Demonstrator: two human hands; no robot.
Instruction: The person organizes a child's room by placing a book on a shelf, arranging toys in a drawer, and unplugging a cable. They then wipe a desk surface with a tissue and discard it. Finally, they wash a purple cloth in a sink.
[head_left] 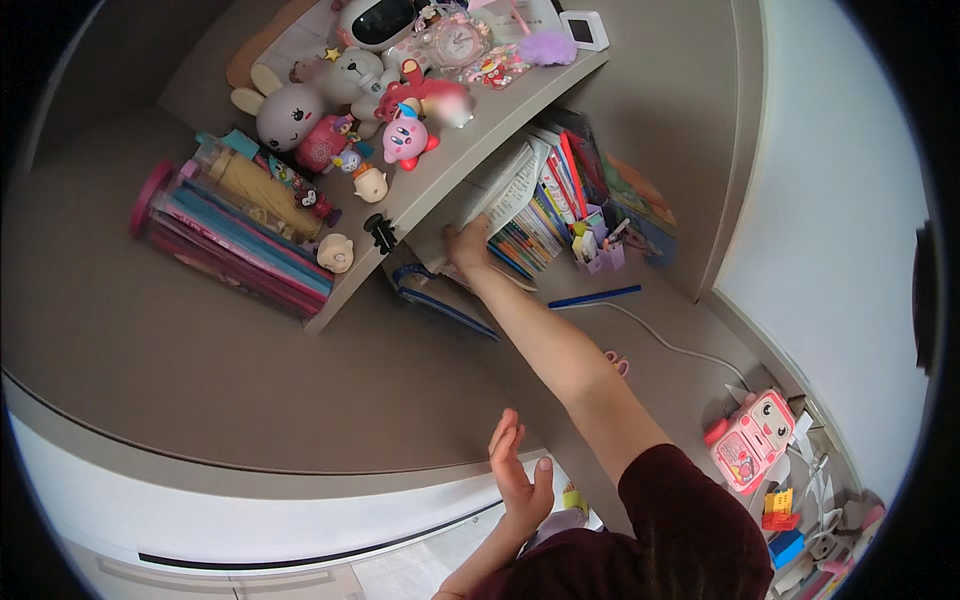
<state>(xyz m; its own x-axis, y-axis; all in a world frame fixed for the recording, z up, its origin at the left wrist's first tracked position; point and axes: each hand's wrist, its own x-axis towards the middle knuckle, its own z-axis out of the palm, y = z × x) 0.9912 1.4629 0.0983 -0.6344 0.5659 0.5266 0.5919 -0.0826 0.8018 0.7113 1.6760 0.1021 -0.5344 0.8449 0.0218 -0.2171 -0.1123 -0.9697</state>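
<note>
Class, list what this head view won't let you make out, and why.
All in the head view:
Whether the right hand grips anything: contact too small, shadowed.
Pink scissors: blades hidden behind the right forearm.
White toy: top cut off by the upper edge.
Red figure: right end blurred.

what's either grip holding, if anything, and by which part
The left grip is empty; the right grip is at the books, but whether it holds anything cannot be told.
</note>
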